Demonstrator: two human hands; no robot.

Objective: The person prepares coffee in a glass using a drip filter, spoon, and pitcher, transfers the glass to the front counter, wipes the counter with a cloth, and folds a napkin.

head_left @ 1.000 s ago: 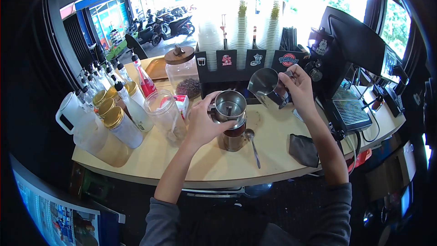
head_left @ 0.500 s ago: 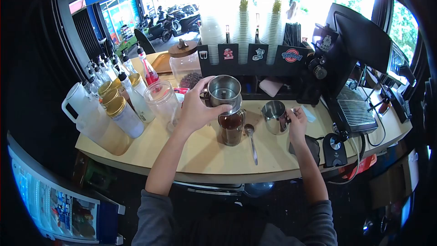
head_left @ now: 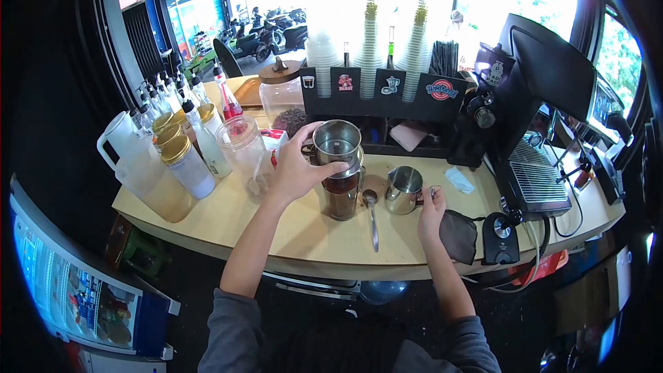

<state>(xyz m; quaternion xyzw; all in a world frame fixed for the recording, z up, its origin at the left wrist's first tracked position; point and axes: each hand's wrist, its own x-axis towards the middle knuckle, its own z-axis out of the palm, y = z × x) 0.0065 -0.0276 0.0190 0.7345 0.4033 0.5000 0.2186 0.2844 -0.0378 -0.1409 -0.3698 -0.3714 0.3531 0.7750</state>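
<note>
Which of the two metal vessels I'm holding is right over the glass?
The metal cup in your left hand, directly above the glass. The spouted pitcher in your right hand is off to the side, beyond the spoon.

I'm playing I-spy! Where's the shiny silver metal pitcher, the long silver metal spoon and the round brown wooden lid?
Shiny silver metal pitcher (head_left: 400, 200), head view: its body.
Long silver metal spoon (head_left: 373, 222), head view: its handle.
Round brown wooden lid (head_left: 284, 74), head view: its top.
</note>
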